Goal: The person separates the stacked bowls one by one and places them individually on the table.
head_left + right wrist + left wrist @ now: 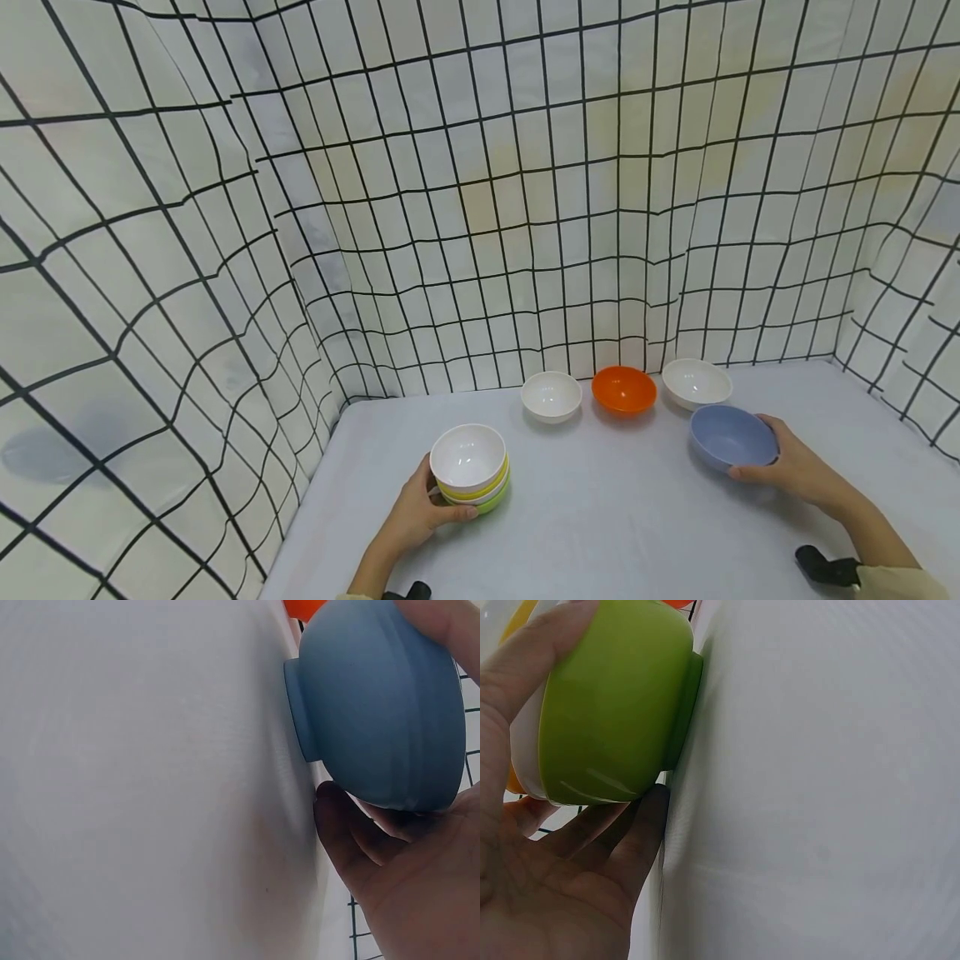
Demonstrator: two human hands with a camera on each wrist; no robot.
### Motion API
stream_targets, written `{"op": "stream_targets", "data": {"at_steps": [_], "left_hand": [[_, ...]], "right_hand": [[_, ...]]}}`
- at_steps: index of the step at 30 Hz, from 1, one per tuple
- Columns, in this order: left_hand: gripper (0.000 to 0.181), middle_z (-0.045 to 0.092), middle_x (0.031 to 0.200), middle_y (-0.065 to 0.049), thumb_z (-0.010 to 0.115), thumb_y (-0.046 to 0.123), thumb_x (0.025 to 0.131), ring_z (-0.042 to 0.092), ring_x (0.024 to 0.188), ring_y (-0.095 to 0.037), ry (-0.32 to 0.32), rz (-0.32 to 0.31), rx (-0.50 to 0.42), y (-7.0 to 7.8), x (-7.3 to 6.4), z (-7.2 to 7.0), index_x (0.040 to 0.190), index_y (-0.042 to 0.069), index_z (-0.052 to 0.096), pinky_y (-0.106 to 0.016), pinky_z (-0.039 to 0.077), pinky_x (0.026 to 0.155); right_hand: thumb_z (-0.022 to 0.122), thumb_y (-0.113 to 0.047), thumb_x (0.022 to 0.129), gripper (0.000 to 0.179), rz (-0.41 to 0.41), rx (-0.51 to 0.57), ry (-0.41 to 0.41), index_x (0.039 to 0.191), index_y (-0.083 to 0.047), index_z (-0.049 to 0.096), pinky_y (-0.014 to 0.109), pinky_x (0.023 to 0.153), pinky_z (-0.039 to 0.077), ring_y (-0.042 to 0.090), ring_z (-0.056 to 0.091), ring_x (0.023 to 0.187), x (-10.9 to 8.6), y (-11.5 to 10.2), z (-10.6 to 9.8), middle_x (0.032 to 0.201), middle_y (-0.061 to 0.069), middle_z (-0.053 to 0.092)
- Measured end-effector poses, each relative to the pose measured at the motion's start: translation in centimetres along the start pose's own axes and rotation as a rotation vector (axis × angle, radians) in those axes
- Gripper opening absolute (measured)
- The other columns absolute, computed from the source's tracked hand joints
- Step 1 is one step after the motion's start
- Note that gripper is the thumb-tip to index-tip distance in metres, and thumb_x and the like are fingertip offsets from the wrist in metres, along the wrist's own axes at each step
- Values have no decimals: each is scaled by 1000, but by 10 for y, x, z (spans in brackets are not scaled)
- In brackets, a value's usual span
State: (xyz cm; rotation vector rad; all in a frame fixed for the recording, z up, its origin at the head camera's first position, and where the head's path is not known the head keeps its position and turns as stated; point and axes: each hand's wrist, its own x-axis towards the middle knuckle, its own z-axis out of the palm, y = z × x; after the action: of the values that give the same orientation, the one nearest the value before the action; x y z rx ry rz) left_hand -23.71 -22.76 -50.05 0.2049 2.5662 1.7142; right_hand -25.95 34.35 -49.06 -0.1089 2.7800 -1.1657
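Note:
On the left of the table, my left hand grips a stack of nested bowls from its left side, thumb along the near side. A white bowl is on top, with yellow and white rims below and a green bowl at the bottom. At the right, my right hand holds a blue bowl by its right side, thumb at the near side and fingers round the far side. The blue bowl has its foot close to the table; whether it touches cannot be told.
Behind the blue bowl, a white bowl, an orange bowl and another white bowl stand in a row near the back of the white-covered table. White cloth walls with a black grid enclose the back and sides.

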Motion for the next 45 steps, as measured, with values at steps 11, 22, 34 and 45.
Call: {"op": "stream_targets", "data": {"at_steps": [11,22,34,45], "left_hand": [[105,55,150,0,99,28,64,49,144,-29,5,-1,11,-1,0,0,152,24,41,-52,43,119],[104,55,149,0,98,28,65,49,143,-29,6,5,25,-1,1,0,152,24,41,-53,43,119],[105,54,151,0,98,29,65,49,143,-29,9,8,24,-1,0,0,152,23,40,-54,43,119],[107,54,151,-1,98,32,64,49,144,-29,8,0,41,-2,2,0,153,23,39,-52,43,119]], "right_hand": [[75,-43,90,115,22,-8,-15,155,14,-1,73,98,50,64,39,128,0,0,-3,147,47,24],[74,-43,91,116,27,10,-25,156,11,-6,75,100,47,65,36,129,-1,3,-4,149,46,20],[77,-38,89,114,-70,24,62,159,7,0,80,101,39,62,31,134,-6,-6,-4,156,43,15],[82,-36,86,106,-184,-57,260,159,4,16,80,98,35,58,22,135,-15,-51,-2,154,37,24]]}}
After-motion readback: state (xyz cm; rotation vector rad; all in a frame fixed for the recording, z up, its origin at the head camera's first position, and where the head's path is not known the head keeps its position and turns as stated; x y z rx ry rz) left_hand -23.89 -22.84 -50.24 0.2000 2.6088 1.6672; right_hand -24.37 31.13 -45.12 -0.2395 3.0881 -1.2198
